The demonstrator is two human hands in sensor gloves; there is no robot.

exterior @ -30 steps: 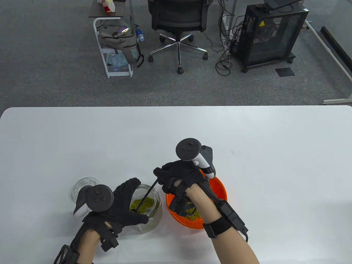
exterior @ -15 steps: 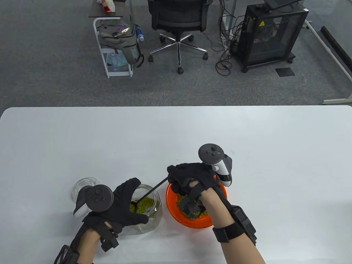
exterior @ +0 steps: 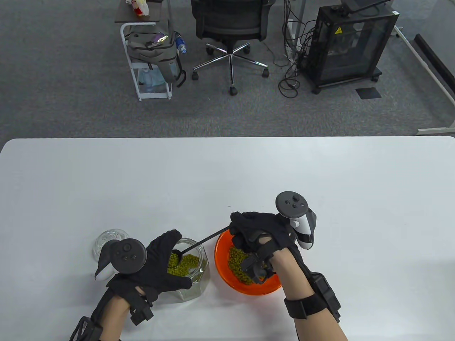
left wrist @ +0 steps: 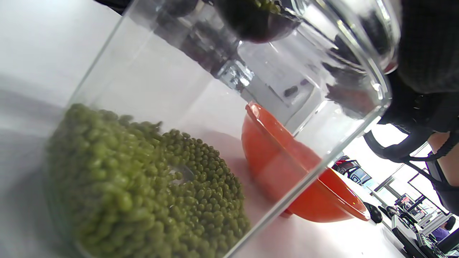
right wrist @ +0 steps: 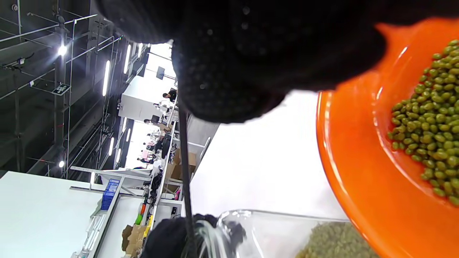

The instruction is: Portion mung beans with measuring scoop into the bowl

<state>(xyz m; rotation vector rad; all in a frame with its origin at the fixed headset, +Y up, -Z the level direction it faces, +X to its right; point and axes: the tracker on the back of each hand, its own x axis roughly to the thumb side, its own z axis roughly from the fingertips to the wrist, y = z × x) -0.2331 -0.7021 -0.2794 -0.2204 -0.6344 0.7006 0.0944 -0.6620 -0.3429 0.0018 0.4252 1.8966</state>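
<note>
A clear glass jar of green mung beans stands near the table's front edge. My left hand wraps round it, fingers over the far rim and thumb at the front. My right hand grips the handle of a black measuring scoop above the orange bowl, which holds mung beans. The scoop's head is inside the jar mouth, loaded with beans. In the left wrist view the jar, its beans and the bowl show. The right wrist view has the handle and the bowl.
A round glass lid lies on the white table behind my left hand. Beyond the table's far edge stand an office chair, a small trolley with a bag and a black cabinet.
My right hand has moved right and slightly toward me over the bowl, drawing the scoop head up from the beans toward the jar mouth. My left hand and the jar have stayed put.
</note>
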